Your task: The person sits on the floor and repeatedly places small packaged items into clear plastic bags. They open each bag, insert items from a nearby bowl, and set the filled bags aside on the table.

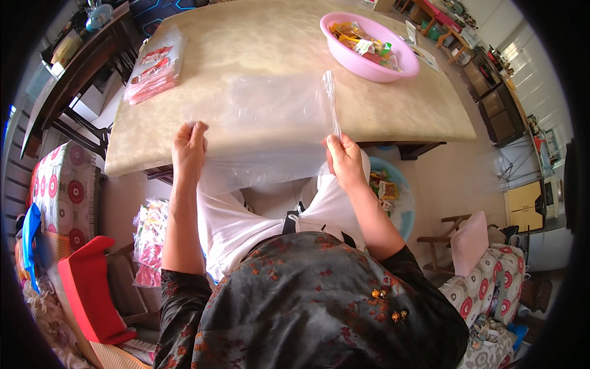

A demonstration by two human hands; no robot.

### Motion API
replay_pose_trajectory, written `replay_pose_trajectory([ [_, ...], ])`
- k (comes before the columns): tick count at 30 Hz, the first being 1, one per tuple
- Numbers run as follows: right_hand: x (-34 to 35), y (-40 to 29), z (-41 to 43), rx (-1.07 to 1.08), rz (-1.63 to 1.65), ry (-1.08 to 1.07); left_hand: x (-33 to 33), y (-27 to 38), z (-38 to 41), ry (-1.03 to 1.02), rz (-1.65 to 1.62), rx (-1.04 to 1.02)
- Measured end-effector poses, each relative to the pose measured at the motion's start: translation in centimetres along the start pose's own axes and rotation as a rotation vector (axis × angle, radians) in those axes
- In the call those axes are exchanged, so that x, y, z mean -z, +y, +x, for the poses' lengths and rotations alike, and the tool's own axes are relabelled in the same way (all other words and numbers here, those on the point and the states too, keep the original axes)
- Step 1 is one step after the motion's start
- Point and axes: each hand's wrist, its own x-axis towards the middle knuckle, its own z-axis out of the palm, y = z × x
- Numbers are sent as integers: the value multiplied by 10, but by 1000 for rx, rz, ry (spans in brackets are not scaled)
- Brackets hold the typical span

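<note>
A large clear plastic bag is stretched flat between my hands over the near edge of the table and my lap. My left hand pinches its left side. The gathered right edge of the bag is gripped by my right hand, and its bunched end sticks up above the fingers. On the table at the left lies a stack of clear bags with red printing. A pink plastic basin at the back right holds several small wrapped packets.
Beside my right leg a blue basin with more packets stands on the floor. Packaged goods in clear and pink wrapping lie at my left. A red-cushioned chair is at lower left, and a wooden chair at right.
</note>
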Motion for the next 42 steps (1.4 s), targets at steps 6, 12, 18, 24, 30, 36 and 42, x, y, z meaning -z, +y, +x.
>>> replay_pose_trajectory([
  [6,3,16,-13,-87,-43,-58,20,-32,-9,115,81,33],
  [12,8,20,17,28,-100,-14,11,-17,31,90,162,-35],
  [18,12,-3,75,90,-152,12,-5,-12,122,78,395,-192],
  [24,18,3,106,40,-349,103,-19,-43,172,37,726,-255],
  [30,25,17,112,54,-541,186,-37,-44,174,27,842,-231],
  [36,22,-6,104,95,-861,203,-43,-48,170,9,875,-254],
  [42,-8,-15,120,703,-1107,138,-48,-42,167,13,918,-287],
])
